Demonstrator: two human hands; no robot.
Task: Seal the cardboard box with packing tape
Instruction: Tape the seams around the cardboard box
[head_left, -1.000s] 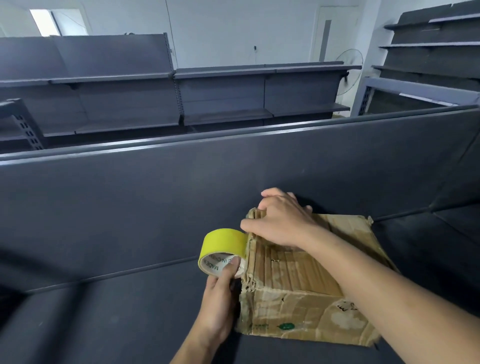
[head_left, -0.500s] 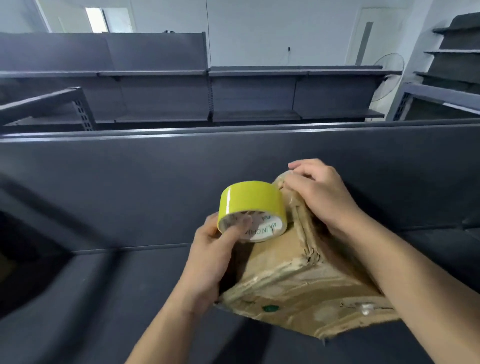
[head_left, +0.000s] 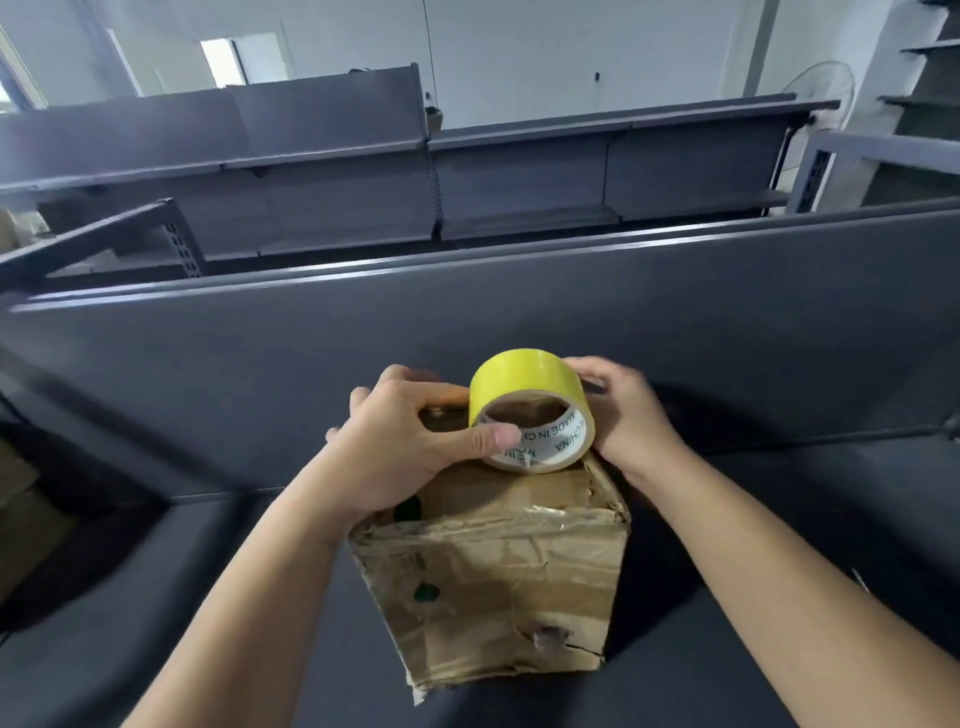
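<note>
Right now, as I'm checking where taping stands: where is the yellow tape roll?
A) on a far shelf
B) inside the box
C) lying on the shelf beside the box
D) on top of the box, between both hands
D: the yellow tape roll sits on top of the cardboard box, with the left hand and right hand at either side.

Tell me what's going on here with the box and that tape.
A person is working at a battered cardboard box that sits on a dark grey shelf. The left hand grips a yellow tape roll held at the box's top, thumb on the roll's core. The right hand is against the roll's far side; what its fingers hold is hidden. No yellow tape shows on the box faces in view.
</note>
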